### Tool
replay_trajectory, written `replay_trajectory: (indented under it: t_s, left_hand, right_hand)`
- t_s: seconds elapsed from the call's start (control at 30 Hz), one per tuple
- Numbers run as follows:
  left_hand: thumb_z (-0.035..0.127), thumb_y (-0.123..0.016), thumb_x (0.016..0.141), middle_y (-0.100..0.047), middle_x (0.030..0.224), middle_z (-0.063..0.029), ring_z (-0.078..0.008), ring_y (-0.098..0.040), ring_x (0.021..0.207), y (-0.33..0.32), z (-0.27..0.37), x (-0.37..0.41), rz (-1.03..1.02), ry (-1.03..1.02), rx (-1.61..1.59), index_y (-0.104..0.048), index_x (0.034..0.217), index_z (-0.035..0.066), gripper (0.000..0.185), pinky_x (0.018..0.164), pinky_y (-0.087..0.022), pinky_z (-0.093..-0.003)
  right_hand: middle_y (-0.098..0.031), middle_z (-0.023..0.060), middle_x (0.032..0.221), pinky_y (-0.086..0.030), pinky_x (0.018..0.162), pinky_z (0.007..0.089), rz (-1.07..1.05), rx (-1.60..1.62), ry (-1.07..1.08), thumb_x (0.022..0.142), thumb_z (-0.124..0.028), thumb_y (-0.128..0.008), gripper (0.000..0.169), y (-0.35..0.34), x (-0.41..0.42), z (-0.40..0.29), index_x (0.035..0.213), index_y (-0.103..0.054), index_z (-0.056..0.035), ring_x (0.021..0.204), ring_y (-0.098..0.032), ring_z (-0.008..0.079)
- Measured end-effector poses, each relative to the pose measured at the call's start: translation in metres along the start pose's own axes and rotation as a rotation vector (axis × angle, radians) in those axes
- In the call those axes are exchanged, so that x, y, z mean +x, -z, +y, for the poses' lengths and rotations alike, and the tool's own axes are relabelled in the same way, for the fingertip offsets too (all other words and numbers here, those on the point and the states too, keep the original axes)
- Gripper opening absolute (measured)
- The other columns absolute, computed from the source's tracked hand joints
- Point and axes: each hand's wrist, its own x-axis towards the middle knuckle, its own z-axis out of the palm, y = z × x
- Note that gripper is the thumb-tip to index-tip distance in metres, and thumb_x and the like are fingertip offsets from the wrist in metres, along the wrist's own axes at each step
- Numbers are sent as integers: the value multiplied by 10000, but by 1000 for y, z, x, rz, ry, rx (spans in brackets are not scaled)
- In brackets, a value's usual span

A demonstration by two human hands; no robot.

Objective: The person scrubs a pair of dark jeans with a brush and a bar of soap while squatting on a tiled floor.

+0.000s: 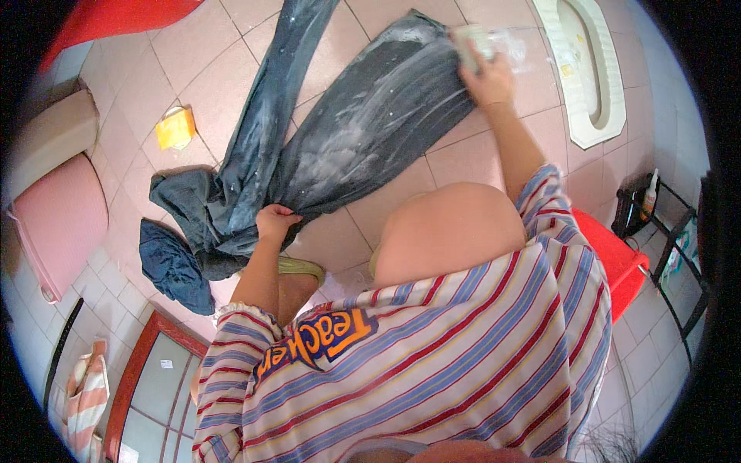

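Wet dark trousers (376, 116) with whitish suds on them lie spread on the pink tiled floor. My left hand (278, 223) pinches their cloth near the bunched upper part. At the far end of one leg, my right hand (489, 78) grips a pale brush or block (472, 46), blurred, so its kind is unclear. Suds lie on the tiles beside it. A dark blue cloth (173, 266) is crumpled next to the trousers at the left. A yellow-orange packet or bar (175, 128) rests on the floor further left.
A white squat toilet (611, 75) is set in the floor at the far right. Red plastic (121, 20) shows at the upper left, and a red seat or basin (613, 260) is beside my body. A black rack (671, 226) stands at right, a pink bin (63, 226) at left.
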Motion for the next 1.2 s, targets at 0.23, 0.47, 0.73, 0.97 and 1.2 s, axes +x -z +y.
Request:
replay_trajectory:
  t_s: [0.23,0.47,0.73,0.97,1.2]
  left_hand:
    - [156,-875,566,-681,692,-87,-188,-643,643,1,-1,-2,36,-24,0,-687,720,29,275,634,-515,-309]
    - [182,-863,607,-678,710,-94,-193,-638,651,-4,-5,-7,75,-35,-70,-682,761,17,289,634,-511,-309]
    - [165,-863,598,-667,690,-85,-188,-626,627,-7,7,-5,32,-23,-49,-669,749,21,285,623,-509,-318]
    - [143,-859,604,-675,704,-104,-200,-633,632,-8,-4,-14,89,-45,-106,-668,752,19,271,629,-508,-312]
    - [172,-870,578,-671,719,-105,-230,-631,650,-9,-3,-8,60,31,-42,-669,752,27,303,655,-512,-334]
  right_hand:
    - [-594,170,1094,-511,804,469,-430,332,274,713,-365,-688,589,6,-42,-184,1291,-573,-356,933,-602,350]
    - [-615,149,1053,-528,774,478,-620,38,287,805,-482,-610,420,6,28,-173,1151,-641,-247,948,-635,345]
    - [-621,197,1044,-527,800,484,-309,321,205,771,-532,-627,473,-1,11,-176,1156,-653,-258,989,-623,346]
    - [-629,130,978,-526,721,436,-484,75,399,785,-447,-637,396,-4,17,-163,1056,-694,-164,867,-624,320]
    - [-582,207,1014,-512,764,470,-326,177,-148,807,-530,-607,552,4,50,-125,1322,-551,-338,930,-609,366]
